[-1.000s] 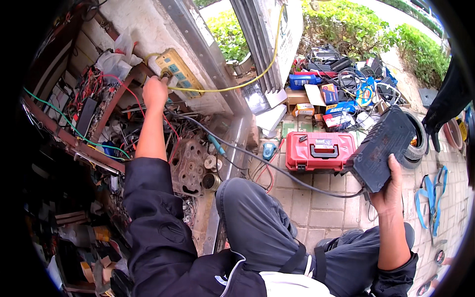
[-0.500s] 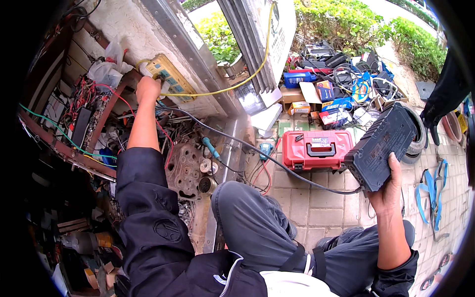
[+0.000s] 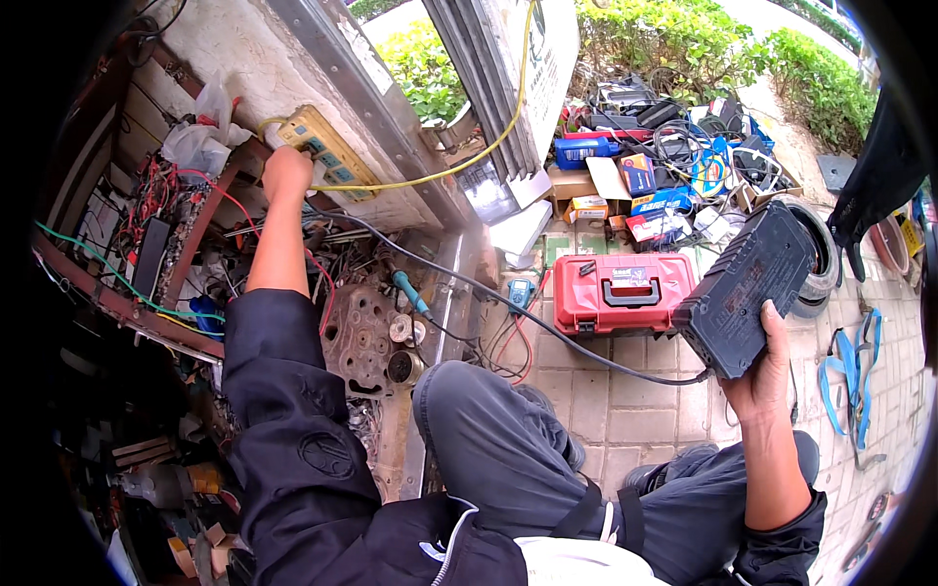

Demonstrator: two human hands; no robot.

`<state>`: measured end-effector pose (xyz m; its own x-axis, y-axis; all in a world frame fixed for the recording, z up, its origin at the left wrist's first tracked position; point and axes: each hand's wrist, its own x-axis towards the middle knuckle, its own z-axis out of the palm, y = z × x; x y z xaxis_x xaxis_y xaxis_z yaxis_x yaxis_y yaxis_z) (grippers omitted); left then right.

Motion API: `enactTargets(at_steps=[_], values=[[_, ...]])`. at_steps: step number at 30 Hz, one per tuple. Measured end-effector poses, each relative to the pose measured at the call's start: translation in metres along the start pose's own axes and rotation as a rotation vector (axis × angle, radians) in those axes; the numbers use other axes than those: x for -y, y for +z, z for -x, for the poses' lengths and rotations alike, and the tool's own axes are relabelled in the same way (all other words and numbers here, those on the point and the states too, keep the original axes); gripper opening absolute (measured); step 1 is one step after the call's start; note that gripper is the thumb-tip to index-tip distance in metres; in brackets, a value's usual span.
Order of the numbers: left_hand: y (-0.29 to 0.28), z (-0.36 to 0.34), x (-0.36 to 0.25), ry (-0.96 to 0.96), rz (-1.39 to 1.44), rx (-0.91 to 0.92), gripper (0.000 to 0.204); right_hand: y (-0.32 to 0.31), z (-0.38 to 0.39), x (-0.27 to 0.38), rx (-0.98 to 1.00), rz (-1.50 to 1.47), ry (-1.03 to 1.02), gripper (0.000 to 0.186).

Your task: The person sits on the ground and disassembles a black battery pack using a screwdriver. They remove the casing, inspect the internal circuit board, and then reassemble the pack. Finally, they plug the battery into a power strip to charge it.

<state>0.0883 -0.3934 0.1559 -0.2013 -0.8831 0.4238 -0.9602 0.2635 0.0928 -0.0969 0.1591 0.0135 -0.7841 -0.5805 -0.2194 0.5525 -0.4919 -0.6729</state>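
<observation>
My left hand (image 3: 287, 176) is closed at the face of a yellowed power strip (image 3: 332, 156) on the wall. Its fingers grip the power plug of a black cable; the hand hides most of the plug, so I cannot tell how far it sits in a socket. From there the black cable (image 3: 479, 284) runs across to a black ribbed charger box (image 3: 750, 293). My right hand (image 3: 762, 366) holds that box tilted up by its lower end, thumb on the near face, above the paving.
A red toolbox (image 3: 625, 295) stands on the paving, beside a blue multimeter (image 3: 521, 291). Behind lies a heap of boxes and chargers (image 3: 674, 186). A soldering iron (image 3: 410, 291) rests near a metal engine part (image 3: 357, 337). A blue strap (image 3: 855, 376) lies right; another person's dark-clothed limb (image 3: 879, 186) shows.
The view has shifted slightly. Both hands keep nearly the same places, the left at the power strip and the right under the charger box.
</observation>
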Motion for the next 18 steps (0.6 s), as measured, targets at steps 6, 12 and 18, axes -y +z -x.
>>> enactTargets(at_steps=[6,12,18], values=[[-0.006,-0.012,-0.008,-0.006,0.002,-0.045,0.037,0.005,0.000,-0.003,-0.031,-0.003,-0.041,0.056],[0.055,-0.035,0.011,0.185,0.284,0.018,0.045,-0.003,-0.023,-0.011,-0.052,0.091,-0.002,0.038],[0.054,-0.085,0.023,0.163,0.011,-0.082,0.044,-0.019,-0.005,0.001,0.200,0.066,-0.031,0.061]])
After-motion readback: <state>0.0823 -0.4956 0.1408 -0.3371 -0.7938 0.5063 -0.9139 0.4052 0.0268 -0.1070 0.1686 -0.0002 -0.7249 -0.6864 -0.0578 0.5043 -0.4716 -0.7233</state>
